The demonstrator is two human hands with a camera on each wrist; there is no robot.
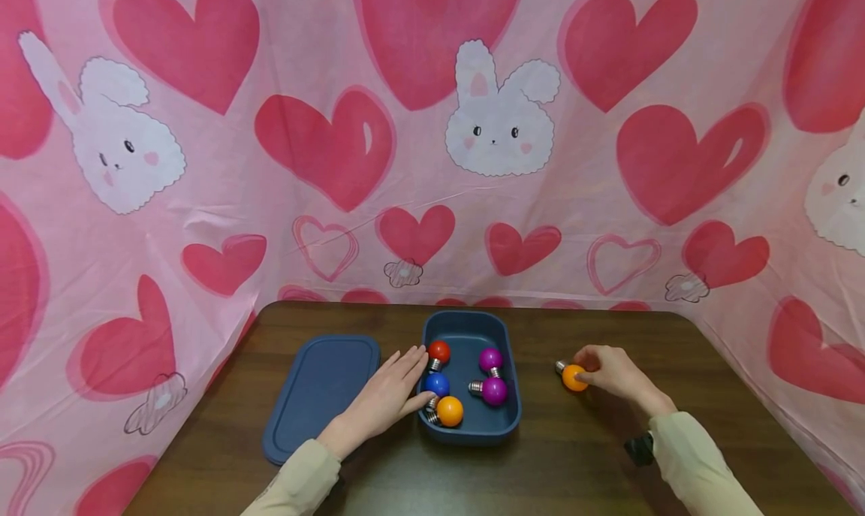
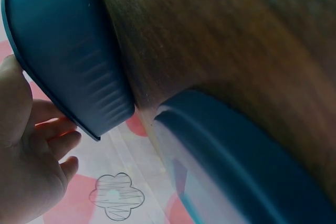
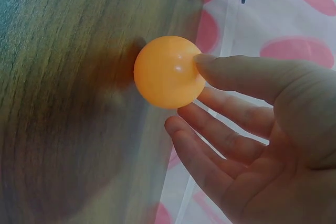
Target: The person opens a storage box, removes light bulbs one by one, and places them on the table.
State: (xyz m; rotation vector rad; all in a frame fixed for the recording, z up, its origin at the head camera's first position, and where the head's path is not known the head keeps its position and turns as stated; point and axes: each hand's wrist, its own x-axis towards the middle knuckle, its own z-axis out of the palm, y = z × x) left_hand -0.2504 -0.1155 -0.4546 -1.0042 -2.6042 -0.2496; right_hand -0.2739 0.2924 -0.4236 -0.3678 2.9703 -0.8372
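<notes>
Right of the box [image 1: 471,436], an orange bulb [image 1: 573,378] is being pinched by the right hand [image 1: 613,373], seemingly for packing; the box is being touched by the outstretched left hand [image 1: 387,394]; lifting is probably being called for.

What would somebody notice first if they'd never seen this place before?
Probably the pink backdrop behind the table, with its big red hearts and white bunnies. Next, the colourful round bulbs in the dark blue box on the table: red, blue, orange and two purple. To the box's right, the right hand pinches another orange bulb.
</notes>
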